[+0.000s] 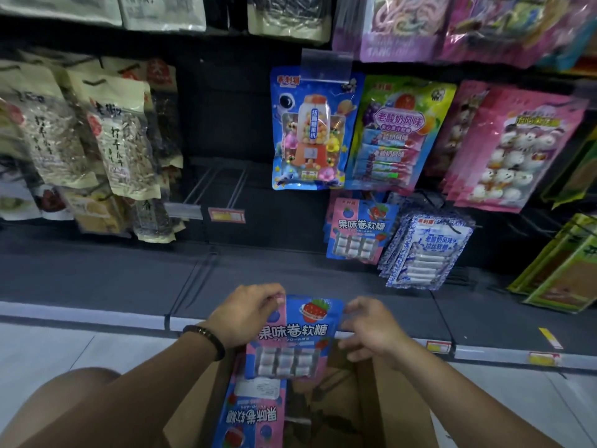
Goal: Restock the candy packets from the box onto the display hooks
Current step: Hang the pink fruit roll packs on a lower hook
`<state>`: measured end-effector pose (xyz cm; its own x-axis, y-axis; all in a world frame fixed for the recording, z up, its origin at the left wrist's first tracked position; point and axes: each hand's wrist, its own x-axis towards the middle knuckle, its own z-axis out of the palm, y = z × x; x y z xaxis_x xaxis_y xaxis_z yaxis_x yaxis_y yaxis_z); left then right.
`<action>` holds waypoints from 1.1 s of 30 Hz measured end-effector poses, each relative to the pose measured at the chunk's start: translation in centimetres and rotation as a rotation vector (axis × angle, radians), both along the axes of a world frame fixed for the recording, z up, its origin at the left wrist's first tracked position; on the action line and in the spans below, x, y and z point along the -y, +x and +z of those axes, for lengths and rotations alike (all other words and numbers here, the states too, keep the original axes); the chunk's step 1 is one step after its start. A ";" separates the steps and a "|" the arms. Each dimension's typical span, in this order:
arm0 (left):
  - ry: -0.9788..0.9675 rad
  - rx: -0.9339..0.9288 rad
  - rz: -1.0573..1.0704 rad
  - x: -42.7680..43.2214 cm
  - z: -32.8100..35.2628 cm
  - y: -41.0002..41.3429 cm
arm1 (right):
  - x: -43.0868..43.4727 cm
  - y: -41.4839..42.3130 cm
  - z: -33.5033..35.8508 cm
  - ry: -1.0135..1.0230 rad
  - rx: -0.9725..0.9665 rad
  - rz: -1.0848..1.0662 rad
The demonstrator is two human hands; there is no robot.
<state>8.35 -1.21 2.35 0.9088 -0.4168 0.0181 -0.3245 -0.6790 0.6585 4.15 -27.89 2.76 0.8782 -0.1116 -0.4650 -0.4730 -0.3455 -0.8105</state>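
My left hand (245, 313) pinches the top left corner of a blue and pink candy packet (292, 337), held upright above the open cardboard box (381, 412). My right hand (371, 331) is at the packet's right edge with its fingers loosely curled; whether it grips the packet I cannot tell. More packets of the same kind (250, 415) lie upside down in the box. Matching packets (360, 231) hang on a display hook on the dark back panel, right of centre. Two bare wire hooks (219, 185) with price tags stick out to the left of them.
Blue gumball-machine bags (310, 127), green and pink candy bags (397, 134) and pink marshmallow bags (510, 147) hang on the upper row. Blue-white candy packets (426, 253) hang lower right. Beige seed bags (122, 137) hang at left. A grey base shelf (97, 279) runs below.
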 end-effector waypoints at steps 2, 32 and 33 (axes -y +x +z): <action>-0.068 -0.039 0.016 0.5 0.1 0.1 | 0.7 0.2 0.4 0.049 0.084 0.095; -0.183 -0.007 0.029 17.8 2.1 17.4 | 14.3 15.3 0.9 -0.018 0.595 -0.168; -0.201 -0.003 0.048 18.3 2.1 17.9 | 14.7 15.6 1.0 -0.030 0.613 -0.180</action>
